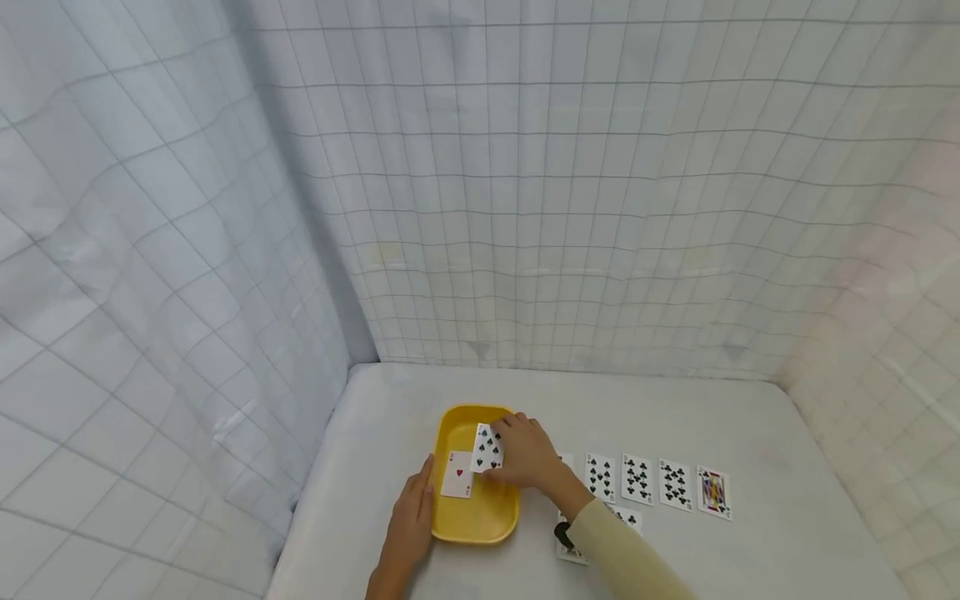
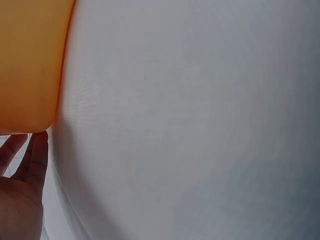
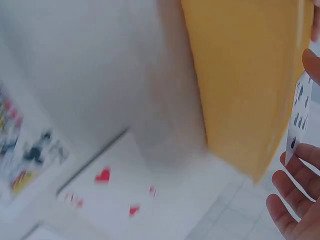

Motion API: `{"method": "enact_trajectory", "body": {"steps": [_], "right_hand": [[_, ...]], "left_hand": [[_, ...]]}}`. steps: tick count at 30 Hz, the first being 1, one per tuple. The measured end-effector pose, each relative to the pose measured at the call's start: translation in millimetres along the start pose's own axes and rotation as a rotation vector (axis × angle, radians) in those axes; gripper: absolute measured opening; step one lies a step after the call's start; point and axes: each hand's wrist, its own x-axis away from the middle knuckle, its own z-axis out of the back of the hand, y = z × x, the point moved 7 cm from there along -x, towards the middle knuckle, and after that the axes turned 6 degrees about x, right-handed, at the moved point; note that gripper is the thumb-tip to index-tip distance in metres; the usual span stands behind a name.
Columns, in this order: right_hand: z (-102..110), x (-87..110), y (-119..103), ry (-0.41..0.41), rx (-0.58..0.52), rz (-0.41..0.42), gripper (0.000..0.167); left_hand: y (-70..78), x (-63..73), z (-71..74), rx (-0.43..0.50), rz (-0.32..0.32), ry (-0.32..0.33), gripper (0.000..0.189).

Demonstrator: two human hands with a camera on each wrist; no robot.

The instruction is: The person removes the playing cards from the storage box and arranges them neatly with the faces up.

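A yellow tray [image 1: 476,533] stands on the white table, and an ace of hearts [image 1: 451,487] lies face up in its left part. My left hand [image 1: 411,517] rests against the tray's left side; in the left wrist view its fingertips [image 2: 39,145] touch the orange-looking tray wall [image 2: 32,75]. Over the tray, my right hand [image 1: 525,450] pinches a spade playing card [image 1: 486,450], face up and tilted. The right wrist view shows this card [image 3: 300,112] edge-on between thumb and fingers [image 3: 295,200], beside the tray wall [image 3: 245,85].
Right of the tray runs a row of face-up cards: a spade card [image 1: 600,477], club cards [image 1: 637,479] and a picture card [image 1: 714,492]. Nearer cards [image 1: 628,517] are partly hidden by my right sleeve [image 1: 622,550]. Gridded white sheeting [image 1: 525,208] surrounds the table [image 1: 750,417].
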Motion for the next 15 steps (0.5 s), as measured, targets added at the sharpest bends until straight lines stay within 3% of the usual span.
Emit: {"method": "enact_trajectory", "body": {"steps": [7, 15], "right_hand": [[36, 37.0, 50, 0.124, -0.020, -0.041, 0.090], [45, 99.7, 122, 0.162, 0.036, -0.147, 0.089]], "left_hand": [[-4.8, -2.2, 6.6, -0.008, 0.001, 0.014, 0.049], [-4.1, -5.1, 12.2, -0.017, -0.051, 0.027, 0.049]]}}
